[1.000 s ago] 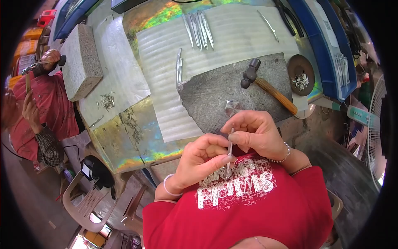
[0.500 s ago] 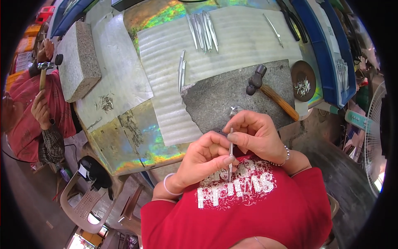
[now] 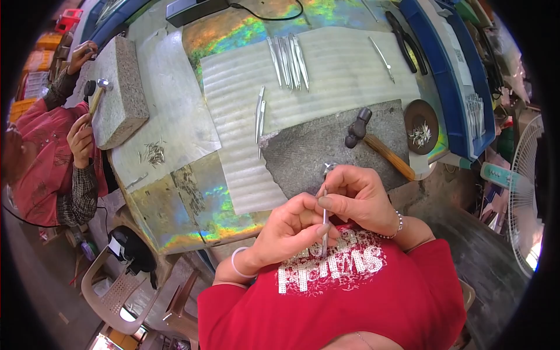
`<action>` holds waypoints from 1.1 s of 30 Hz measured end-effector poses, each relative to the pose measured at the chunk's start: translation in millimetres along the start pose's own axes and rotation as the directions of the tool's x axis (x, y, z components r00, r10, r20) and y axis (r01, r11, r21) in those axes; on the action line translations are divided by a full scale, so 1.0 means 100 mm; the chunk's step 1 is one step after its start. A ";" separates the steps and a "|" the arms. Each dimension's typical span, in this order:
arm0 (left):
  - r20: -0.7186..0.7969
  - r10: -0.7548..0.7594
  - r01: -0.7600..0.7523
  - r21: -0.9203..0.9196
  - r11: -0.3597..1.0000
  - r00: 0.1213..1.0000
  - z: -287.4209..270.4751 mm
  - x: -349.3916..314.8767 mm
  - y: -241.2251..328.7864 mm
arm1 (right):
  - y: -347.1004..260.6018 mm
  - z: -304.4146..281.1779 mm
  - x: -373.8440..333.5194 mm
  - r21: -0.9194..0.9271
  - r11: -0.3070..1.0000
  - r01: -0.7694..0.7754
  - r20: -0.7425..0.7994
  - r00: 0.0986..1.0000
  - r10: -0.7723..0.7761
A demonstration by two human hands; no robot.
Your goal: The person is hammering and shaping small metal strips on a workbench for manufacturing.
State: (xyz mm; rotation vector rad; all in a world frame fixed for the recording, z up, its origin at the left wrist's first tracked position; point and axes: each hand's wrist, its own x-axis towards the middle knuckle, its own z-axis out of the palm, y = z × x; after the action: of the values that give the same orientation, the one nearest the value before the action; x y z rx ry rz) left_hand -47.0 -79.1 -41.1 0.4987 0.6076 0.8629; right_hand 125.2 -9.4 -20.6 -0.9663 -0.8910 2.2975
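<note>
Close to my chest, both hands hold one slim silvery metal piece [image 3: 325, 236] upright. My left hand [image 3: 291, 230] pinches its lower part between thumb and fingers. The fingertips of my right hand [image 3: 360, 199] close around its upper end, hiding the tip. Just beyond them lies a dark grey stone slab [image 3: 309, 143], with a wooden-handled hammer [image 3: 388, 156] resting on its right side. A round brown dish [image 3: 413, 112] beside the slab holds small metal pins [image 3: 420, 136]. Farther off, several similar slim metal pieces [image 3: 289, 63] lie on a white foam sheet [image 3: 344, 70].
Black-handled pliers [image 3: 405, 44] and a blue tray [image 3: 452, 93] stand at the right, near a fan [image 3: 525, 192]. At the left, a co-worker [image 3: 52, 146] holds a hammer [image 3: 98, 93] by a granite block [image 3: 125, 96]. A plastic chair [image 3: 111, 294] stands below.
The view has tilted, so the table sits lower in the picture. My hands keep their grip on the metal piece. The co-worker's hammer has moved right, against the granite block.
</note>
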 end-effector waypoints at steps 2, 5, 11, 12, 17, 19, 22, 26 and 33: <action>-0.005 -0.006 0.006 -0.001 1.000 1.000 0.00 -0.01 0.01 | -0.02 0.01 0.01 -0.022 1.000 0.017 -0.004 1.000 -0.017; -0.019 -0.019 0.019 -0.004 1.000 1.000 0.01 -0.02 0.03 | -0.07 0.03 0.01 0.027 0.999 -0.047 0.008 0.999 0.047; -0.019 -0.021 0.021 0.007 1.000 1.000 0.01 -0.02 0.04 | -0.05 0.01 0.01 -0.001 1.000 -0.029 0.005 1.000 0.029; -0.017 -0.017 0.017 0.030 0.999 1.000 0.00 -0.03 0.03 | -0.03 -0.02 0.01 -0.022 0.999 -0.027 0.028 0.999 0.027; -0.023 -0.021 0.021 0.027 0.999 1.000 0.01 -0.01 0.03 | -0.02 -0.01 0.00 -0.068 0.998 -0.011 0.040 0.999 0.013; -0.016 -0.010 0.011 0.042 0.999 1.000 0.02 -0.01 0.03 | -0.05 0.04 0.00 -0.072 0.997 -0.005 -0.016 1.000 0.004; -0.031 -0.014 0.015 0.044 0.999 0.999 0.05 0.00 0.05 | -0.03 0.02 0.00 -0.096 0.995 0.017 -0.016 1.000 -0.018; -0.016 -0.011 0.011 0.024 1.000 1.000 0.07 0.02 0.05 | -0.02 -0.02 -0.02 -0.092 0.995 0.027 -0.016 0.999 -0.028; -0.021 -0.007 0.008 0.027 1.000 1.000 0.13 0.08 0.05 | -0.05 -0.08 -0.05 -0.088 0.996 0.018 -0.004 1.000 -0.019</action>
State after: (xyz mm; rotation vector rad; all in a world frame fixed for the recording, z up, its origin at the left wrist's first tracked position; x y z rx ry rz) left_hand -37.1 -71.4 -30.7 0.5126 0.6405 0.8543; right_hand 134.9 -6.3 -18.8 -0.9959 -1.0024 2.2560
